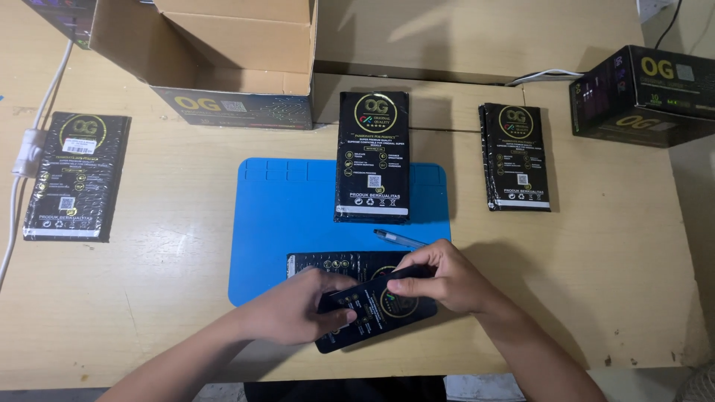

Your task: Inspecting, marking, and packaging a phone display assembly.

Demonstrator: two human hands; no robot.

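Note:
Both of my hands hold a flat black glossy packet (372,309) with a gold round mark, at the near edge of a blue work mat (283,216). My left hand (294,309) grips its left end with the thumb on top. My right hand (439,279) pinches its upper right part. Under the packet lies another black packet (331,262), partly hidden. A clear pen (398,238) rests on the mat just beyond my right hand.
A stack of black packets (372,156) stands at the mat's far edge, another stack (518,156) to its right, one (74,175) at far left. An open cardboard box (223,52) sits at the back, a black box (644,93) at right. White cable (30,149) runs along the left.

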